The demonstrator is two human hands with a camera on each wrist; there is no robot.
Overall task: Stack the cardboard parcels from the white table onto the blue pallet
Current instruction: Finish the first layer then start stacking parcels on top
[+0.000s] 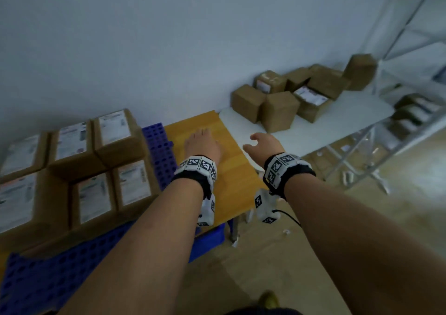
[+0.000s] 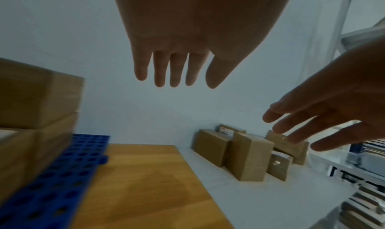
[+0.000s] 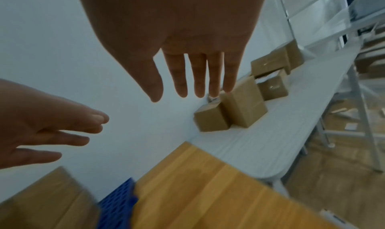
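Both our hands empty, fingers extended: left hand mid-frame over wooden table, right hand beside it. Parcels upper right on white table; stacked parcels lower left on blue pallet.

Both bare forearms reach forward from the bottom of the head view toward mid-frame, each wrist wrapped in a black band carrying white blocks with black square markers. The left hand sits just left of centre, palm down, fingers straight and close together. The right hand, right of centre, has relaxed, slightly spread fingers and holds nothing.
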